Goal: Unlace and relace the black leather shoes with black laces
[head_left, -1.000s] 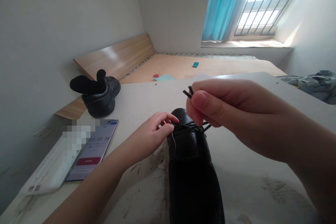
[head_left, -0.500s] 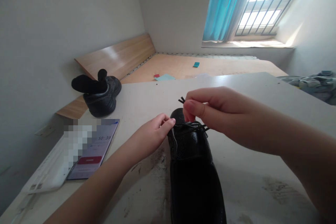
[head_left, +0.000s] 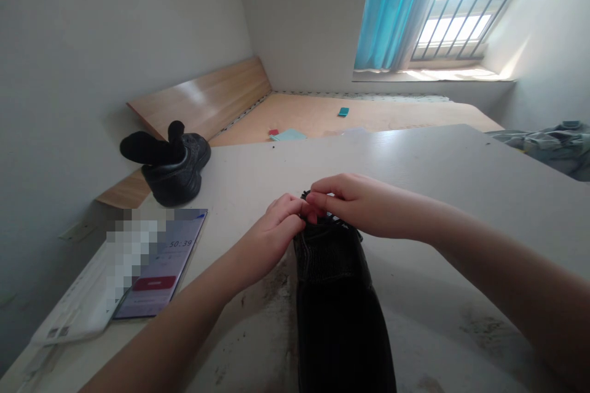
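Observation:
A black leather shoe (head_left: 334, 258) lies on the white table, its toe pointing away from me and its dark opening nearest me. My right hand (head_left: 345, 199) pinches black shoelaces (head_left: 332, 217) above the front of the shoe, with lace ends poking out by the fingertips. Close against it, my left hand (head_left: 281, 224) is at the shoe's left side with fingers closed on the lace. The fingertips of both hands meet over the lacing, so the exact crossing of the laces is hidden.
Another black shoe (head_left: 175, 175) with dark fabric stuffed in its opening stands at the table's far left. A phone or tablet (head_left: 159, 276) showing a timer lies at the left beside a white object (head_left: 69, 319). Behind the white table (head_left: 415, 153) is a wooden bed surface (head_left: 391, 113).
My right hand has moved left and down with the laces, from above the shoe's right side to the left hand's fingers. My left hand stays nearly in place.

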Motion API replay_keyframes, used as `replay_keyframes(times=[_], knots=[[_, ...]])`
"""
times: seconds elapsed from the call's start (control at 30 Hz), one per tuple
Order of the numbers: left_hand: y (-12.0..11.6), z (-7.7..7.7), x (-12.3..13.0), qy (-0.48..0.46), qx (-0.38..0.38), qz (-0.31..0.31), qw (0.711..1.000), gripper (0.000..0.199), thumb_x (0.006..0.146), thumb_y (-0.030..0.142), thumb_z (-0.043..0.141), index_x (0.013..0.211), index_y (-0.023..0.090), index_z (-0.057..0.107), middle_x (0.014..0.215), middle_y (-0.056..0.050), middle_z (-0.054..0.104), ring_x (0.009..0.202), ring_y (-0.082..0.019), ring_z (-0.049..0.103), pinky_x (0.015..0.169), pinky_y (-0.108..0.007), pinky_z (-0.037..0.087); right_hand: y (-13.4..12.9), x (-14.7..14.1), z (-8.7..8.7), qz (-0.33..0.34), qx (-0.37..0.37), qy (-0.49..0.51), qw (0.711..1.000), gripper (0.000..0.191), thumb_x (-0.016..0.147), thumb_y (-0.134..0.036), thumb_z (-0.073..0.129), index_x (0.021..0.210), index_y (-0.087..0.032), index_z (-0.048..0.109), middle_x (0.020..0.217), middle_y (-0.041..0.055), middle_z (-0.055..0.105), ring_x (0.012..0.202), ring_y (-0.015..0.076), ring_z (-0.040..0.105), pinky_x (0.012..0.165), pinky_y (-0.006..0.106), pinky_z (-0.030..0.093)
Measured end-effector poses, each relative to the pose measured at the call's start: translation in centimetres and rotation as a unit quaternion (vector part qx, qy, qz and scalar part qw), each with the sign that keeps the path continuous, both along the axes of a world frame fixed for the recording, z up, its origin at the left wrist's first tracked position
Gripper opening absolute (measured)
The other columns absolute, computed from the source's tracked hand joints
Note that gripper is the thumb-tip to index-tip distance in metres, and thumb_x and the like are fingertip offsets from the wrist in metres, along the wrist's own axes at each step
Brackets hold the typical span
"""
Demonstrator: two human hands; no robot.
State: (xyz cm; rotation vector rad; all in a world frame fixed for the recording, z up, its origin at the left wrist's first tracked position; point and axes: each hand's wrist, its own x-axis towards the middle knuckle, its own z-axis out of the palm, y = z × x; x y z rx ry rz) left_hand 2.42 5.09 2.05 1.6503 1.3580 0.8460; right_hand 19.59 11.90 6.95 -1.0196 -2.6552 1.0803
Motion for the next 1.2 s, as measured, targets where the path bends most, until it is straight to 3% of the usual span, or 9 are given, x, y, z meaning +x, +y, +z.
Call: replay_keyframes(times=[0.23,0.37,0.57,0.7,0.8,0.97,1.03,1.1,1.2], knots=[[-0.3,-0.3,0.1,-0.040,0.023,-0.008,0.999,0.016,0.091,0.030,0.044,0.085,0.020,0.054,0.094,-0.003,0.056,0.095,-0.021,0.052,0.089,-0.036,0.040,1.4,-0.3,-1.2,0.021,-0.121,0.104,0.987,0.035,0.096,-0.041,0.049,0.070,-0.017,0.055,0.059,-0.0060,0.039,0.053,0.0089,0.032,0.055,0.026,0.028],[-0.9,-0.1,-0.1,0.016,0.077,-0.014,0.997,0.020,0.100,0.033,0.040,0.092,0.021,0.054,0.098,-0.003,0.058,0.096,-0.019,0.053,0.089,-0.034,0.041,1.4,-0.3,-1.5,0.026,-0.144,0.141,0.979,0.041,0.093,-0.051,0.051,0.070,-0.017,0.052,0.063,-0.0045,0.045,0.054,0.0081,0.034,0.053,0.025,0.028],[-1.2,0.7,-0.3,0.103,0.198,0.006,0.975,0.016,0.098,0.026,0.048,0.087,0.020,0.058,0.087,-0.001,0.060,0.086,-0.017,0.054,0.083,-0.032,0.041,1.1,-0.3,-1.2,0.020,-0.098,0.119,0.988,0.037,0.096,-0.045,0.048,0.071,-0.017,0.051,0.065,-0.0040,0.045,0.060,0.0101,0.038,0.060,0.027,0.032],[-1.5,1.3,-0.7,0.086,0.158,0.008,0.984,0.027,0.097,0.032,0.050,0.078,0.020,0.065,0.075,0.001,0.062,0.075,-0.016,0.056,0.075,-0.030,0.041,0.4,-0.6,-0.6,0.023,-0.064,0.071,0.995,0.037,0.098,-0.041,0.042,0.070,-0.018,0.051,0.070,-0.0010,0.053,0.066,0.0123,0.045,0.064,0.029,0.034],[-1.6,1.5,-0.8,0.041,0.119,0.026,0.992,0.041,0.100,0.037,0.041,0.074,0.020,0.067,0.063,0.002,0.056,0.061,-0.014,0.050,0.062,-0.028,0.039,-0.3,-0.7,-0.2,-0.006,0.039,0.040,0.998,0.038,0.099,-0.039,0.039,0.068,-0.019,0.046,0.066,-0.0021,0.049,0.064,0.0121,0.042,0.061,0.029,0.029],[-1.4,1.2,-0.6,0.066,0.116,0.063,0.989,0.027,0.096,0.036,0.050,0.091,0.019,0.071,0.070,0.002,0.061,0.064,-0.013,0.052,0.060,-0.025,0.039,-1.0,-0.3,0.5,-0.028,0.148,-0.008,0.989,0.035,0.099,-0.035,0.039,0.069,-0.019,0.046,0.063,-0.0022,0.046,0.061,0.0122,0.036,0.058,0.030,0.023],[-1.3,1.1,-0.6,0.069,0.106,0.057,0.990,0.024,0.095,0.033,0.051,0.096,0.019,0.071,0.073,0.002,0.064,0.067,-0.014,0.054,0.059,-0.025,0.039,-1.0,0.0,0.7,-0.021,0.098,0.014,0.995,0.038,0.100,-0.037,0.039,0.067,-0.019,0.045,0.062,-0.0027,0.046,0.059,0.0113,0.037,0.056,0.029,0.024],[-1.3,1.0,-0.5,0.056,0.102,0.043,0.992,0.022,0.094,0.029,0.051,0.097,0.019,0.071,0.071,0.002,0.063,0.065,-0.014,0.054,0.057,-0.025,0.039,-1.1,0.3,1.0,0.003,-0.017,0.070,0.997,0.039,0.100,-0.041,0.041,0.068,-0.019,0.046,0.063,-0.0035,0.049,0.058,0.0096,0.042,0.054,0.027,0.028],[-1.4,1.0,-0.4,0.011,0.103,0.017,0.994,0.024,0.095,0.026,0.048,0.090,0.019,0.070,0.069,0.003,0.061,0.062,-0.012,0.051,0.058,-0.025,0.039,-1.4,0.7,1.6,0.041,-0.130,0.169,0.976,0.038,0.099,-0.042,0.046,0.070,-0.018,0.050,0.062,-0.0057,0.048,0.054,0.0070,0.041,0.054,0.024,0.032]])
